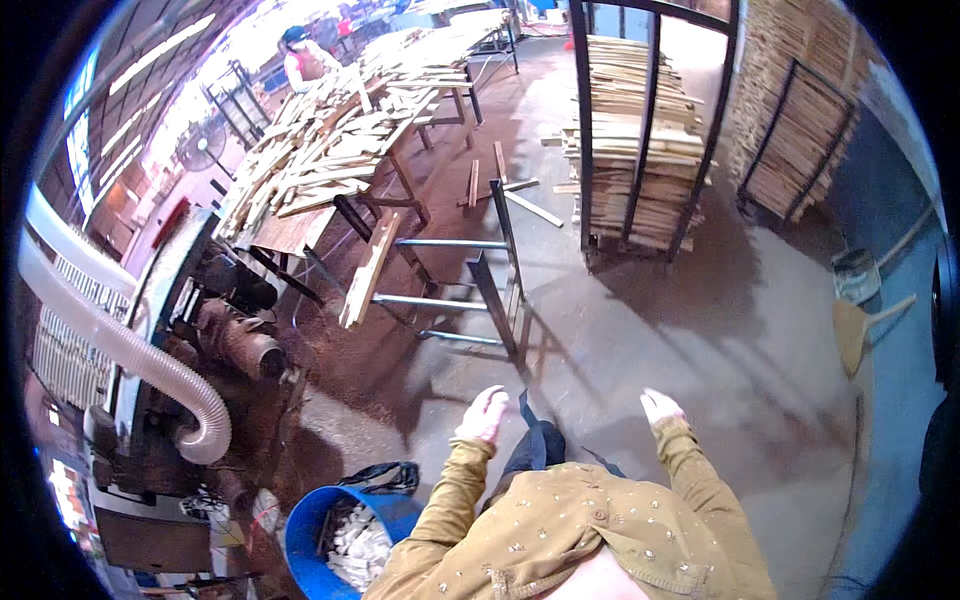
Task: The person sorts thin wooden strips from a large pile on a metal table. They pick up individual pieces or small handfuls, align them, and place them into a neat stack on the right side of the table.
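Note:
My left hand hangs in front of my body at the lower middle, fingers loosely stretched forward and nothing seen in them. To the right, my right hand is held out over the floor, its fingers slightly bent and likewise without anything visible in them. Dark blue cloth shows between the two hands, below my mustard sleeves. Ahead of my left hand stands a metal frame stand with bare crossbars. Several wooden strips lie across its left end. Neither hand touches the stand.
A long table piled with wooden strips is at far left, a person behind it. Stacked strips fill a black rack ahead. A blue bin with offcuts stands near left, beside a machine hose. A broom is at right.

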`<control>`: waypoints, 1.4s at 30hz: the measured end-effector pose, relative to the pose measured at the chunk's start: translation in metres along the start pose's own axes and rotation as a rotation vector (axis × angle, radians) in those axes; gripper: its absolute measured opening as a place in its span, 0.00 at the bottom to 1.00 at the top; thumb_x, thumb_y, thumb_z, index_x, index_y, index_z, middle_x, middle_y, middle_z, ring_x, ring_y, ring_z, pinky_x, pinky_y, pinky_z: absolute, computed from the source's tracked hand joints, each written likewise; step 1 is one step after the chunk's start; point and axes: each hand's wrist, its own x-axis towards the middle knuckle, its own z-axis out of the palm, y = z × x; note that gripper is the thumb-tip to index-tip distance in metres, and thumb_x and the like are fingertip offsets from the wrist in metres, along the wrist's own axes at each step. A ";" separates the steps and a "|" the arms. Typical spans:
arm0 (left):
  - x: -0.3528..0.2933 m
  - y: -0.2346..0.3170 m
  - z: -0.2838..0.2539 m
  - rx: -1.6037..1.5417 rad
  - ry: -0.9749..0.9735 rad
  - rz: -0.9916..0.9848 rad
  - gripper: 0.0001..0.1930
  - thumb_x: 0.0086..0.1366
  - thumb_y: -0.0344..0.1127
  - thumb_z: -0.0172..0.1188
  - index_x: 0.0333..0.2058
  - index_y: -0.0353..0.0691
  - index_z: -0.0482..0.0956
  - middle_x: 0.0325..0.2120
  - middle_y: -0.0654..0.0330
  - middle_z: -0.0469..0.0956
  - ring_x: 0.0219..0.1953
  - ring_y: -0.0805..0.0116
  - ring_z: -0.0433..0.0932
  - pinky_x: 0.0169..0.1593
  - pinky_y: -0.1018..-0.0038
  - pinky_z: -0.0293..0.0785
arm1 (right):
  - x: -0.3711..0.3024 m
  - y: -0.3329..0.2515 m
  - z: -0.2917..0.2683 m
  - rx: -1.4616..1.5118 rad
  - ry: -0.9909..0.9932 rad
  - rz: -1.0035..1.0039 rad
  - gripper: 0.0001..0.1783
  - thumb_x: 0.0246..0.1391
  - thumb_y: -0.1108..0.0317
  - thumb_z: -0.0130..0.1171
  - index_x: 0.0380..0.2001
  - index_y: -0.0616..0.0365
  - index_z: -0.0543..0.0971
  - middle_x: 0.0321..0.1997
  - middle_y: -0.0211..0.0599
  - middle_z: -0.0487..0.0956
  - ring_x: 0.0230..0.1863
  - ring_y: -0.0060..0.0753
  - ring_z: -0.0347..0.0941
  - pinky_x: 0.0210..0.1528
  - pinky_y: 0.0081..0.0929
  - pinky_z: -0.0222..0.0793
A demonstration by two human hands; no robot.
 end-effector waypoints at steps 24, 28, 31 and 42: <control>0.807 0.305 0.191 -0.072 -0.317 0.121 0.24 0.66 0.35 0.60 0.58 0.35 0.67 0.47 0.58 0.75 0.50 0.70 0.72 0.57 0.74 0.68 | 0.653 -0.420 -0.208 -0.032 -0.105 -0.980 0.24 0.55 0.61 0.60 0.54 0.55 0.75 0.45 0.48 0.79 0.47 0.52 0.75 0.51 0.40 0.71; 0.911 0.351 0.140 0.122 -0.132 0.094 0.25 0.66 0.37 0.60 0.58 0.34 0.66 0.46 0.57 0.75 0.49 0.72 0.72 0.54 0.74 0.69 | 0.727 -0.479 -0.227 -0.024 -0.182 -1.030 0.26 0.54 0.63 0.62 0.57 0.55 0.73 0.45 0.46 0.79 0.45 0.47 0.76 0.48 0.38 0.72; 1.016 0.368 0.085 0.913 0.065 0.138 0.33 0.62 0.51 0.59 0.59 0.38 0.64 0.50 0.47 0.75 0.53 0.54 0.75 0.56 0.63 0.70 | 0.751 -0.487 -0.198 0.305 0.006 -0.440 0.24 0.59 0.69 0.56 0.59 0.57 0.71 0.52 0.43 0.78 0.51 0.37 0.75 0.57 0.31 0.68; 1.339 0.354 -0.106 1.507 0.406 -0.088 0.46 0.48 0.61 0.68 0.60 0.41 0.62 0.53 0.51 0.70 0.51 0.54 0.73 0.52 0.57 0.68 | 0.891 -0.518 -0.156 0.132 0.213 -0.134 0.24 0.60 0.65 0.56 0.60 0.53 0.71 0.45 0.41 0.80 0.44 0.38 0.76 0.49 0.33 0.71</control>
